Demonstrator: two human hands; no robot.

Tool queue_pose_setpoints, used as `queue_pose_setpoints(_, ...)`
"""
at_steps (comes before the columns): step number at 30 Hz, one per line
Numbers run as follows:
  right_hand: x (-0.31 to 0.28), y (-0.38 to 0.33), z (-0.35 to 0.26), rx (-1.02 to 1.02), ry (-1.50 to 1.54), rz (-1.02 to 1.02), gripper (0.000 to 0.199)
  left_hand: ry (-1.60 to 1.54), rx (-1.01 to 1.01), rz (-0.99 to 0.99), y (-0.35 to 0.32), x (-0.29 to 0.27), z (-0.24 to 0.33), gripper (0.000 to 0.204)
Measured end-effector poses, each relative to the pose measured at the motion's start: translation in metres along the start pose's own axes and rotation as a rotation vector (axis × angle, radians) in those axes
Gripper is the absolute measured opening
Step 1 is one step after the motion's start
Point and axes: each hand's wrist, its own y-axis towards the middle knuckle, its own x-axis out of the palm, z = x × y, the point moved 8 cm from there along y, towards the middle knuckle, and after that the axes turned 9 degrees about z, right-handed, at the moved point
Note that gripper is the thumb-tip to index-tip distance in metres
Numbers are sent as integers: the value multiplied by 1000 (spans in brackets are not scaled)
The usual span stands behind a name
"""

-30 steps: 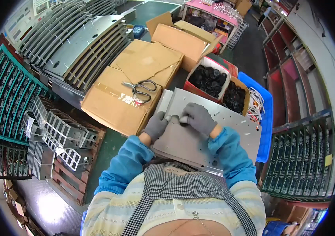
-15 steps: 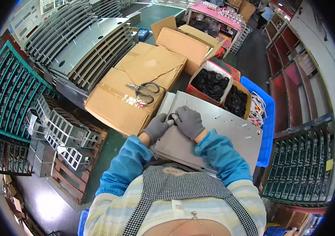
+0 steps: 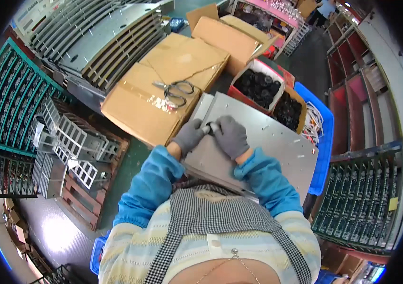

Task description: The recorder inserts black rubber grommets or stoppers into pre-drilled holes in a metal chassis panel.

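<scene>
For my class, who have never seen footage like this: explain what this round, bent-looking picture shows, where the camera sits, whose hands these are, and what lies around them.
The camera is worn on a person's head and looks straight down, so you see their own chest, blue sleeves and two gloved hands. The wide lens bends straight edges near the rim; that is why the picture looks round.

The left hand and right hand, both in grey gloves, meet over a flat grey metal panel. Between them they pinch a small light-coloured part; which hand has the grip on it is hard to tell.

Beside the panel lies a taped cardboard box with scissors on top. Beyond the panel is a red-edged box of small black parts, and past that a blue crate. Metal racks stand to the person's left.
</scene>
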Motion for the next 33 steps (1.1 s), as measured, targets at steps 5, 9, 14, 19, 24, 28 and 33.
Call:
queue_pose_setpoints(5, 3, 16, 2, -74, -34, 39, 16, -30, -2, 65, 2, -8, 2, 48)
queue_pose_setpoints(9, 2, 7, 4, 1, -8, -12, 18, -3, -4, 11, 5, -4, -2, 46)
queue_pose_setpoints(14, -10, 7, 14, 51, 43, 192, 21, -55, 14, 68, 4, -1, -6, 39)
queue_pose_setpoints(19, -3, 2, 6, 27, -12, 24, 20, -90, -58, 37, -3, -2, -1, 38)
queue_pose_setpoints(24, -4, 3, 6, 76, 30, -15, 21, -8, -30, 9, 8, 1, -8, 39)
queue_pose_setpoints(28, 1, 13, 9, 92, -48, -140, 23, 55, -32, 7, 10, 1, -3, 41)
queue_pose_setpoints(33, 3, 12, 9, 116, -80, -170, 23, 53, -46, 12, 16, 3, -8, 45)
